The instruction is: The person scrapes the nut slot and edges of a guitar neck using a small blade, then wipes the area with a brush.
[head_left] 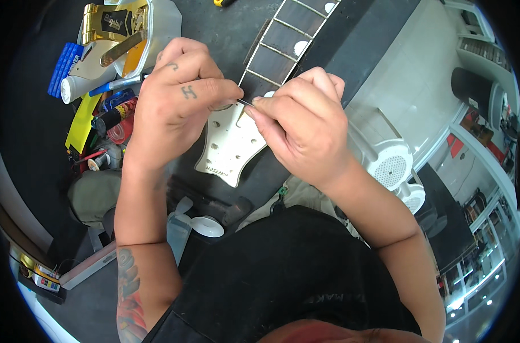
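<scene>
A white guitar headstock with several holes lies in the middle of the dark worktop, joined to a dark fretboard with silver frets that runs up to the top. Over the join, both hands pinch a small thin dark strip, too small to identify clearly. My left hand is curled, its fingertips at the strip's left end. My right hand grips the other end between thumb and index finger, the other fingers folded. The hands hide part of the headstock's upper edge and the end of the fretboard.
At upper left sit a white tub with gold hardware, a blue block and a yellow sheet among assorted tools. An olive cloth bundle and white dish lie lower. White perforated seats stand at right.
</scene>
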A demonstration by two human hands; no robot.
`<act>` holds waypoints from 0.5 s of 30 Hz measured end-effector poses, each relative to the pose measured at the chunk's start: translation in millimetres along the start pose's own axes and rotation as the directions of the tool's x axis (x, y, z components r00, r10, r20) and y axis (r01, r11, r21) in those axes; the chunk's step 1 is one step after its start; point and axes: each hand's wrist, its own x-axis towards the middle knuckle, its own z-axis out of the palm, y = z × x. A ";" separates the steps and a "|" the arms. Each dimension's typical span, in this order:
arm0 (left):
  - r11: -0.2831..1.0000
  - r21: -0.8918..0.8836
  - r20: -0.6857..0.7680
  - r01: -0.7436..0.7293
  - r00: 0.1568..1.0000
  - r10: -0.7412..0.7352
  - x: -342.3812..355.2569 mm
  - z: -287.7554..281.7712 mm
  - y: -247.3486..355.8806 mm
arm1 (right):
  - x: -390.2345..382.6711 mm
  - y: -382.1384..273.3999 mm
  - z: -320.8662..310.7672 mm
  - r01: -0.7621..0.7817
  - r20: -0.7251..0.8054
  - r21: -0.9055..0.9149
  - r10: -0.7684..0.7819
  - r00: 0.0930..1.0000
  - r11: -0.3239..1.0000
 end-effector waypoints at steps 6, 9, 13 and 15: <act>0.998 0.056 -0.003 -0.041 0.999 0.041 3.8 2.6 -4.1 | 2.5 1.9 2.6 -0.059 0.005 0.006 0.059 0.998 0.998; 0.995 0.072 -0.104 -0.071 0.991 0.079 14.7 11.5 -12.5 | 14.1 12.9 -0.9 0.011 -0.058 -0.080 -0.016 0.998 0.997; 0.994 0.060 -0.125 -0.090 0.987 0.097 21.8 12.2 -11.9 | 16.1 16.7 -1.6 0.054 -0.072 -0.145 -0.065 0.995 0.988; 0.988 0.126 -0.127 -0.084 0.987 0.100 12.1 12.1 -9.9 | 13.6 13.0 -1.2 0.069 -0.068 -0.143 -0.079 0.995 0.987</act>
